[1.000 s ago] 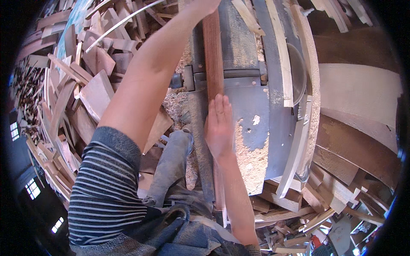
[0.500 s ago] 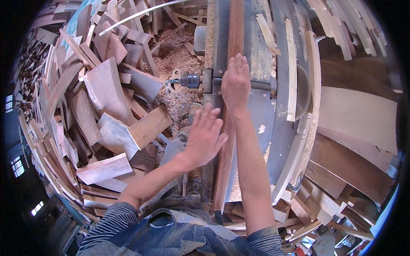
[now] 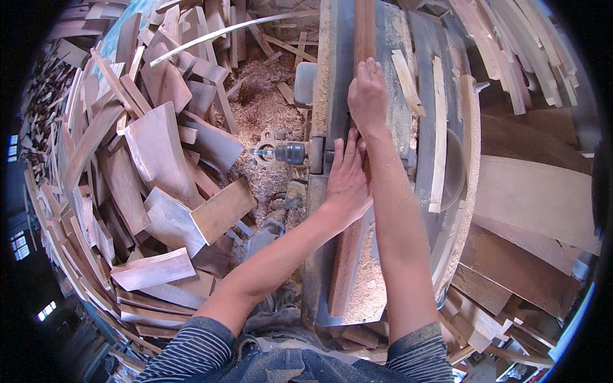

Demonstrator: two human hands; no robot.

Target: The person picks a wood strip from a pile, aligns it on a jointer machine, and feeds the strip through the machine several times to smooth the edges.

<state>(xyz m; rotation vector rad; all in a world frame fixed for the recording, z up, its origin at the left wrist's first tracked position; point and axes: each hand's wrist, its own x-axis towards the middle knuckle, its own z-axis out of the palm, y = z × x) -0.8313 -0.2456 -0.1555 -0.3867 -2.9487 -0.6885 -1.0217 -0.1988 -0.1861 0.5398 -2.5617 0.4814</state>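
Note:
A long reddish-brown wooden strip (image 3: 364, 29) lies lengthwise on the dark metal bed of a woodworking machine (image 3: 340, 70), which looks like a jointer. My right hand (image 3: 369, 96) rests on top of the strip past the machine's middle, its fingers stretched forward and close together. Nearer to me, my left hand (image 3: 348, 175) lies against the strip with its fingers extended and slightly apart. Both palms face down, so their undersides are hidden. My forearms cover part of the strip; its near end shows below my left wrist.
Offcuts and boards (image 3: 163, 140) are heaped at the left. A cutter shaft with a chuck (image 3: 288, 153) sticks out from the machine's left side above sawdust (image 3: 268, 115). Pale thin strips (image 3: 438, 134) lie on the machine's right. Wide boards (image 3: 530, 198) are stacked farther right.
My left hand has come forward and right, from beside the machine onto the strip. My right hand and the strip have moved forward, away from me. The view has shifted slightly.

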